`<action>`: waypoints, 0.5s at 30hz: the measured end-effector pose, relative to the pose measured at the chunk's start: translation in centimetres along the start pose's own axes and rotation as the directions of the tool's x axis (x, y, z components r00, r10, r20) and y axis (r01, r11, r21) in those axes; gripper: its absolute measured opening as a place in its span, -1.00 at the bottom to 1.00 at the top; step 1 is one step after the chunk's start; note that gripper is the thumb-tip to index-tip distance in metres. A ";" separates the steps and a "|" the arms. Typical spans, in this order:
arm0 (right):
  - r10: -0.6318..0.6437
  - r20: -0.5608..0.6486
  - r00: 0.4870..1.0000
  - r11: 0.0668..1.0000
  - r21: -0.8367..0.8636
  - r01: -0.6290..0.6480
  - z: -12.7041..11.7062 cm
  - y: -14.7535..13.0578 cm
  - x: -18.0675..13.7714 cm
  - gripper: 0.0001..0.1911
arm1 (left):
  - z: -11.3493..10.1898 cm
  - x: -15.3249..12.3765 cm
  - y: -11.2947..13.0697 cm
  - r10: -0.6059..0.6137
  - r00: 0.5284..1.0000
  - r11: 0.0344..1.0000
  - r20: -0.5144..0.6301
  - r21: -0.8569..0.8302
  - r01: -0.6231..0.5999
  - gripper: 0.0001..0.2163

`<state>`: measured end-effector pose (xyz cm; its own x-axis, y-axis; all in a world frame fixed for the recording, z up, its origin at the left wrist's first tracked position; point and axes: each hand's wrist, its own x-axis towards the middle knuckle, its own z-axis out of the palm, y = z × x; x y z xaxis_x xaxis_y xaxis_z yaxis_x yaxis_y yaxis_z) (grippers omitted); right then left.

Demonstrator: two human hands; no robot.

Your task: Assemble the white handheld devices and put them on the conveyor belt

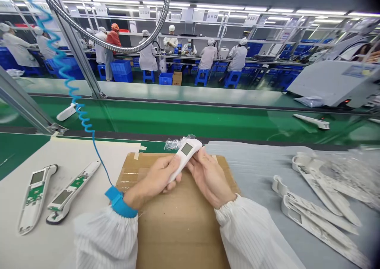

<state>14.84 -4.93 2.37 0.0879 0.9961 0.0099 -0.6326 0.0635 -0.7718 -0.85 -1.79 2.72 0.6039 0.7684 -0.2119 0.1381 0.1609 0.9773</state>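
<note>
My left hand [162, 176] is wrapped round the lower part of a white handheld thermometer [193, 143], which tilts up to the right with its small grey display facing me. My right hand [209, 176] has its fingers behind the upper end and its thumb beside it; its fingertips are partly hidden. Both hands are above a brown cardboard sheet [181, 233]. A blue wrist strap [121, 203] with a coiled cord [63, 65] is on my left wrist. To the left lie two opened thermometer halves [35, 197] with green circuit boards and displays.
Several white housing shells [317, 213] lie on the grey foam sheet [252, 170] at right, beside clear plastic bags [350, 174]. Crumpled clear film [178, 143] is behind the cardboard. Beyond runs a green conveyor belt [178, 120] carrying white devices. A metal hose [130, 48] hangs overhead. Co-workers sit farther back.
</note>
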 end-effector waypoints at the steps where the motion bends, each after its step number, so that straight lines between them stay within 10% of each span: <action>1: -0.022 0.021 1.000 0.999 -0.038 0.022 -0.1 0.0 0.0 -0.70 | 0.1 -0.1 0.2 -0.072 0.996 0.989 0.054 -0.129 0.078 -0.60; 5: -0.011 -0.028 1.000 0.981 -0.194 0.006 -0.4 0.1 0.0 -0.62 | -0.9 0.4 1.1 -0.050 0.998 0.981 -0.032 -0.190 0.043 -0.66; 8: 0.007 -0.193 0.981 0.944 -0.322 -0.070 -0.7 0.2 0.1 -0.54 | -4.0 3.1 2.1 0.089 0.937 0.984 -0.338 0.178 -0.029 -0.71; 15: -0.006 -0.219 0.976 0.860 -0.498 -0.107 -1.8 0.6 0.5 -0.46 | -13.5 10.4 4.1 0.151 0.781 0.657 -0.606 0.652 0.379 -0.74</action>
<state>15.88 -4.55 0.78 0.2582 0.9580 -0.1250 -0.1702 -0.0823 -0.9820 -4.64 15.23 4.61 0.0172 0.9998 -0.0123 0.8314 -0.0075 0.5557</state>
